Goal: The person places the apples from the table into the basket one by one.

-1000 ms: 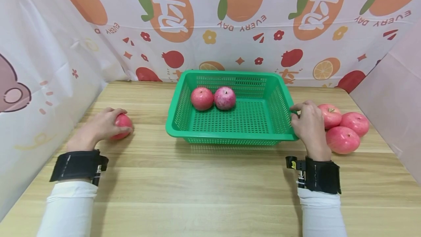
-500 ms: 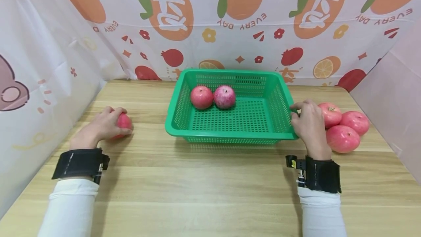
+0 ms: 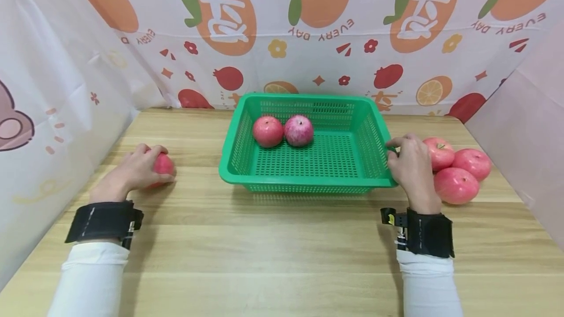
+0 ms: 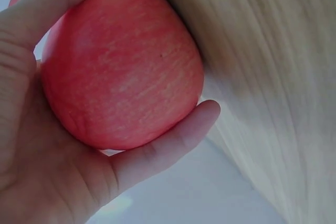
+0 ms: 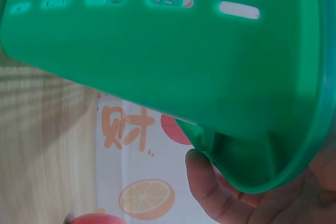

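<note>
My left hand grips a red apple at the left side of the table. In the left wrist view its fingers and thumb curve round the apple's two sides, and the wood surface lies close beside it. At the basket's right end, my right hand holds the rim of the green plastic basket. From the right wrist view, fingers curl at the underside of that rim. A red apple and a purplish-red apple sit side by side in the basket's left half.
Right of my right hand lies a cluster of apples: one at the back, one at the right and one in front. The wooden table meets a fruit-printed cloth behind the basket. Cloth also hangs at both sides.
The head view shifts very slightly. Both hands stay in place, the left on its apple and the right on the basket rim.
</note>
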The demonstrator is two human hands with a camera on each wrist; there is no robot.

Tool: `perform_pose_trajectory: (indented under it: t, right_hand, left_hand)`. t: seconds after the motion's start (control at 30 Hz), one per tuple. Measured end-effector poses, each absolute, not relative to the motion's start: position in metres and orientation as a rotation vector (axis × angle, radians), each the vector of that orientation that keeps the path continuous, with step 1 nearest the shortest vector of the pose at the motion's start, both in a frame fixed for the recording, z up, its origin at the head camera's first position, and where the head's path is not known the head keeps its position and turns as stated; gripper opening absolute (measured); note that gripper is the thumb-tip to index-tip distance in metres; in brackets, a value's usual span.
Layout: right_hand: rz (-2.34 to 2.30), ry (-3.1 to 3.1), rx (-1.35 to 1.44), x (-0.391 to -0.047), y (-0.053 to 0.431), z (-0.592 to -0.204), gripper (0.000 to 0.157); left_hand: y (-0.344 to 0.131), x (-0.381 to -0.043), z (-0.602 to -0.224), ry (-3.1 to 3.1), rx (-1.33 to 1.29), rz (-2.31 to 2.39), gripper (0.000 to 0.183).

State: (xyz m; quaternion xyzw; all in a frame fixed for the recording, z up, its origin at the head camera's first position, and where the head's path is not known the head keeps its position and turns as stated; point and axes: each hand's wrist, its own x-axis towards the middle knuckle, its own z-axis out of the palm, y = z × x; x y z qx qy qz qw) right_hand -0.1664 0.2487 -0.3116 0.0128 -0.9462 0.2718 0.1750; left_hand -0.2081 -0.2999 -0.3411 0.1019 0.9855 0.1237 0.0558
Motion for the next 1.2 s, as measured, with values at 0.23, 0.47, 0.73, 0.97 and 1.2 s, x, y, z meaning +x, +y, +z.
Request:
perform_pose_trajectory:
  t: [0.23, 0.47, 0.73, 0.97, 1.2]
  right_hand:
    - [0.768, -2.67, 0.053, -0.167, 0.249, -0.312, 0.025]
    - [0.771, -2.677, 0.032, -0.166, 0.251, -0.311, 0.025]
    - [0.779, -2.679, 0.043, -0.167, 0.249, -0.311, 0.026]
    - [0.771, -2.672, 0.04, -0.167, 0.249, -0.312, 0.025]
    - [0.773, -2.673, 0.031, -0.167, 0.25, -0.312, 0.025]
  left_hand:
    - [-0.303, -0.213, -0.339, 2.99, 0.363, 0.364, 0.071]
    - [-0.296, -0.219, -0.325, 3.105, 0.468, 0.529, 0.071]
    - [-0.29, -0.218, -0.307, 3.188, 0.499, 0.519, 0.066]
    - [-0.29, -0.219, -0.31, 3.184, 0.521, 0.531, 0.069]
    - [-0.282, -0.226, -0.299, 3.19, 0.538, 0.519, 0.071]
